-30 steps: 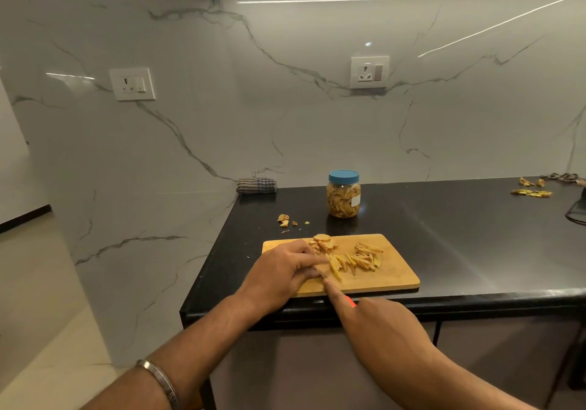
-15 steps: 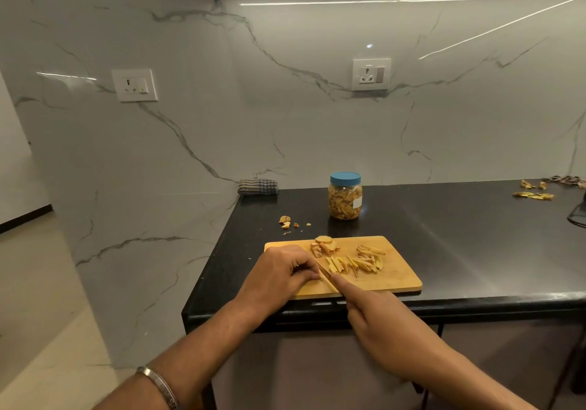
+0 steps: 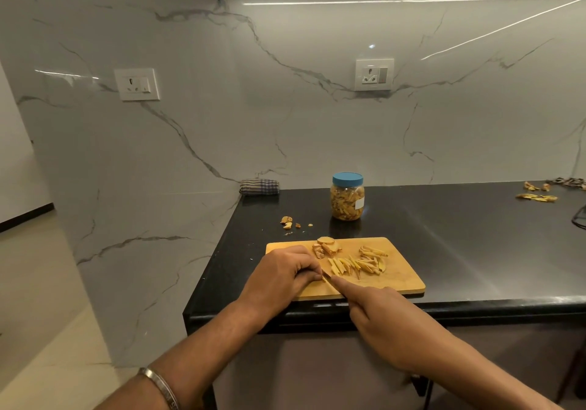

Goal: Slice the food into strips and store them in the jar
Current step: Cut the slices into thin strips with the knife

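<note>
Your left hand (image 3: 282, 278) curled on a food piece on the cutting board (image 3: 401, 278), your right hand (image 3: 385, 322) gripped the knife (image 3: 326, 275), strips (image 3: 358, 263) beside it, jar (image 3: 347, 196) behind the board.

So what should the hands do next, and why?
Probably press the knife down for another cut. The left hand pins a piece on the cutting board, the right hand holds the blade against it, and uncut chunks wait beside the strips.

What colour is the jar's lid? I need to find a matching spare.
Blue lid, head view.
</note>
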